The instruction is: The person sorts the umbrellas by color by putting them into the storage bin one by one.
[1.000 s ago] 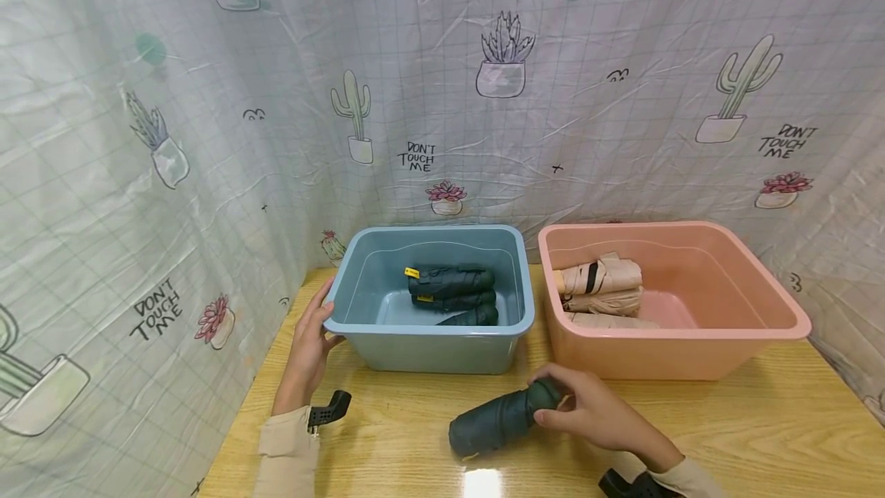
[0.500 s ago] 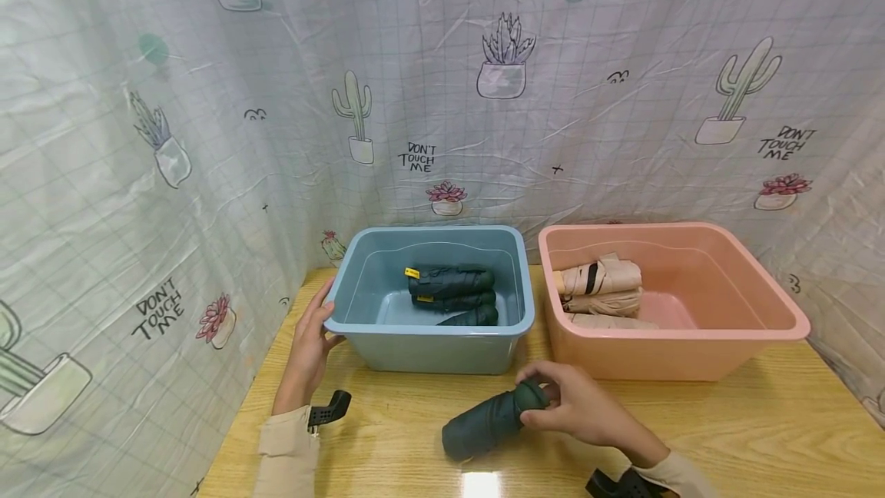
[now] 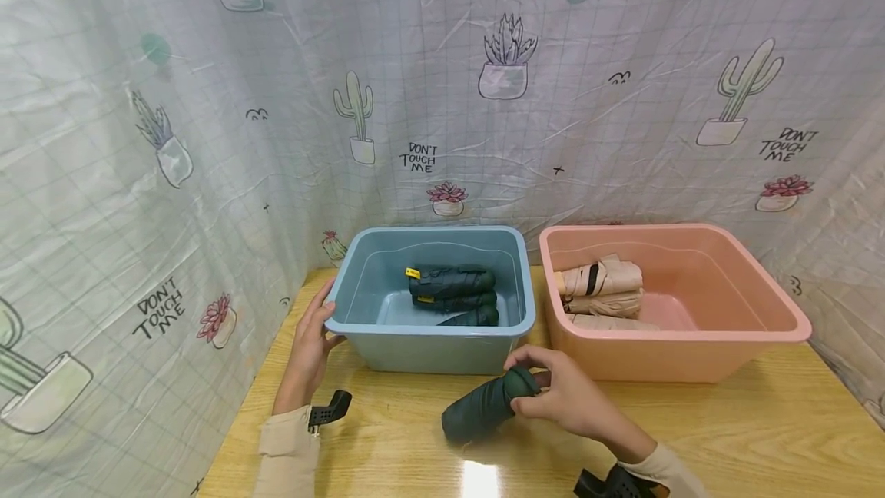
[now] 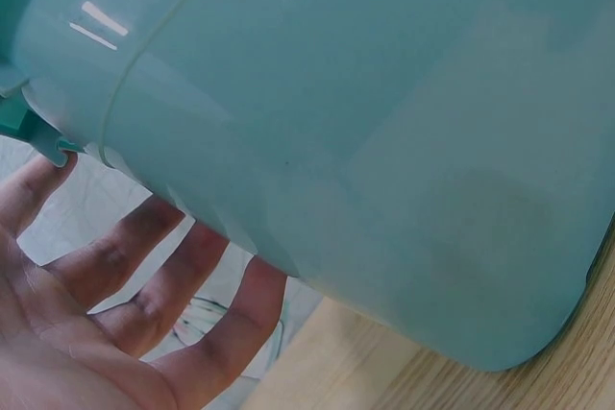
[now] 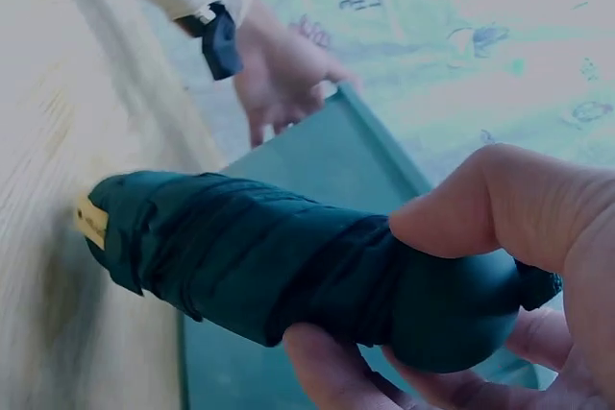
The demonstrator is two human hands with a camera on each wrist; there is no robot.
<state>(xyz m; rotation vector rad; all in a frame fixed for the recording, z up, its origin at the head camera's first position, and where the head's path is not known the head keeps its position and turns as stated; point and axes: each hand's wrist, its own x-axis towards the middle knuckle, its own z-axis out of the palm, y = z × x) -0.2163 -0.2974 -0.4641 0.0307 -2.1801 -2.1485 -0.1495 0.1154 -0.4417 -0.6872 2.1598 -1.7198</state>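
Observation:
My right hand [image 3: 563, 394] grips a dark green folded umbrella [image 3: 480, 410] by its rounded handle end, in front of the blue bin [image 3: 435, 350]. In the right wrist view, the thumb lies on top of the umbrella [image 5: 279, 261] and the other fingers curl beneath; a small yellow tag [image 5: 91, 220] shows at its far end. The umbrella tilts, its handle end higher. My left hand [image 3: 311, 340] rests against the blue bin's left side. Its fingers [image 4: 144, 319] are spread and fairly straight, fingertips at the wall and rim in the left wrist view.
Several dark green folded umbrellas [image 3: 452, 280] lie in the blue bin, some with yellow tags. A pink bin [image 3: 643, 360] stands to its right, holding several beige folded umbrellas [image 3: 601, 277]. Both stand on a wooden table [image 3: 387, 444] before a printed curtain [image 3: 588, 129].
My right hand has moved left and a little toward the blue bin, bringing the folded umbrella along. The left hand has stayed on the blue bin's side.

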